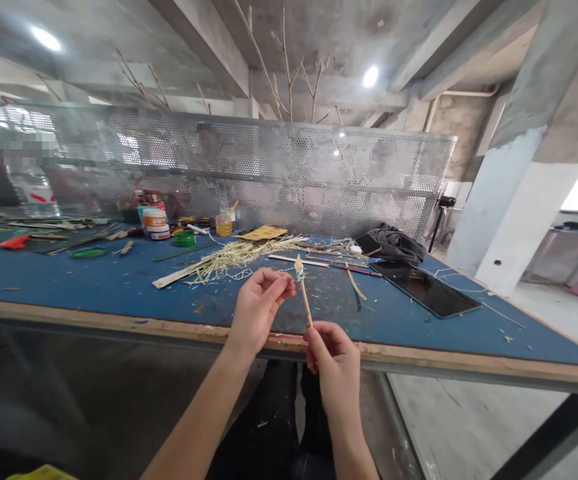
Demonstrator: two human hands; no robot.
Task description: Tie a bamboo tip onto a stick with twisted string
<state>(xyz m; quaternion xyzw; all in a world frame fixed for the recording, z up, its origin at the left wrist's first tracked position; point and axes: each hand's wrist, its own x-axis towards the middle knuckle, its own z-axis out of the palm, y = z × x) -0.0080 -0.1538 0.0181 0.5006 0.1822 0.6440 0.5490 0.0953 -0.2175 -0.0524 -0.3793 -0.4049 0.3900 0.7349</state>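
A thin wooden stick (307, 301) stands nearly upright above the table's front edge. Its top is a pointed pale tip, and just below that a whitish-green thread (299, 273) is wound around it. My right hand (337, 357) grips the lower end between thumb and fingers. Beside the wound part, my left hand (259, 307) is closed in a pinch, seemingly on the thread's loose end, which is very fine and mostly hidden by the fingertips.
Behind my hands lies a bundle of shredded pale strips (233, 259). Paint jars (156, 224), a green lid (87, 253) and a red-handled tool (15, 242) are left. A dark tablet (423, 288) and grey cloth (399, 244) lie right. A perforated metal screen (269, 167) closes the back.
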